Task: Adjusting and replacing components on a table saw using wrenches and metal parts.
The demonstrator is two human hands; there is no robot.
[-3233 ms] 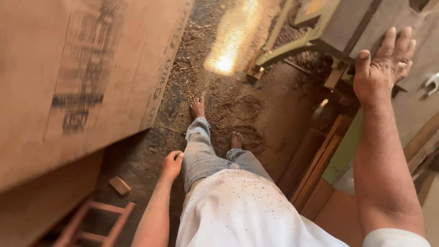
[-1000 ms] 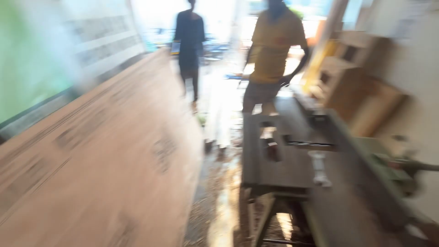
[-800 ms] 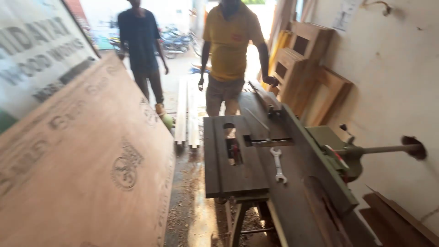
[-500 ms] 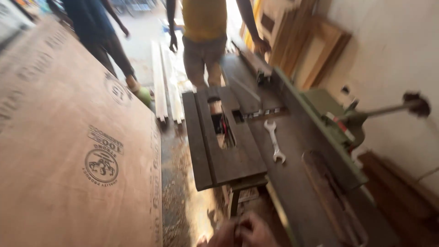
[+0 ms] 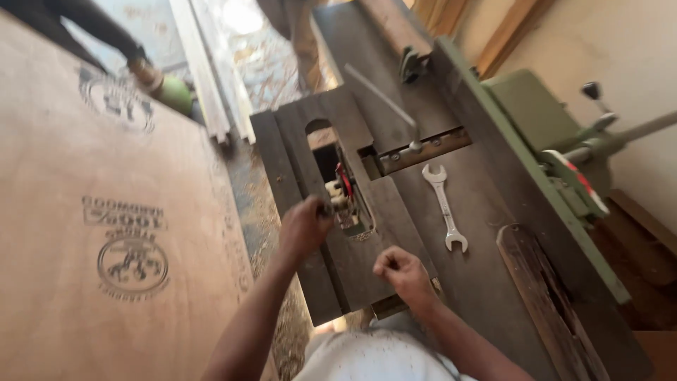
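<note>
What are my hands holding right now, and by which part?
The left hand pinches something small and dark at the saw slot; what it is cannot be told. The right hand is a closed fist over the table, holding nothing visible.

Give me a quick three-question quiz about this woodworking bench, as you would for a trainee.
1. True or false: the left hand is at the slot in the dark table top.
2. Which tool lies flat on the table, right of the slot? A) hammer B) double-ended spanner C) chisel
3. What large sheet leans at the left of the view?

Key: 1. True; its fingers are at the slot's edge, while the right hand is closed nearer the body. 2. B. 3. A stamped plywood sheet.
</note>
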